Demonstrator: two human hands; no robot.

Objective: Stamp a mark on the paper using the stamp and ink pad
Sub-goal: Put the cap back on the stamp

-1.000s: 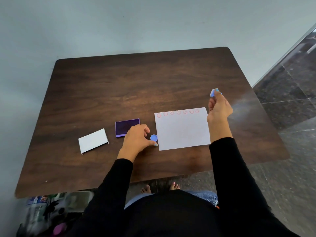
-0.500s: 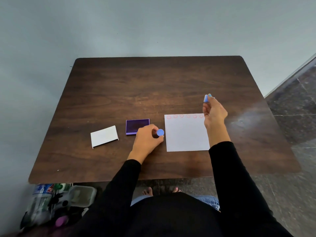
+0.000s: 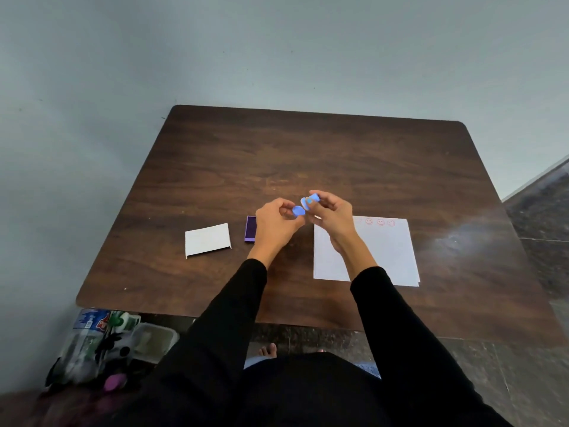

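Above the middle of the dark wooden table (image 3: 308,155), my right hand (image 3: 334,215) pinches a small blue stamp (image 3: 311,199). My left hand (image 3: 275,224) holds a round blue cap (image 3: 298,211) right beside the stamp, almost touching it. The purple ink pad (image 3: 250,229) lies open on the table, mostly hidden behind my left hand. A white paper (image 3: 386,254) lies to the right, with a row of red smiley marks (image 3: 380,222) along its far edge; my right forearm covers part of it.
The ink pad's white lid (image 3: 207,240) lies to the left of the pad. Below the table's left front corner, on the floor, sits a pile of bottles and containers (image 3: 101,343). A dark tiled floor (image 3: 542,204) lies to the right.
Both hands rose from the table and came together above it. The stamp in my right hand moved left from the paper's far corner to meet the cap, and the camera shifted.
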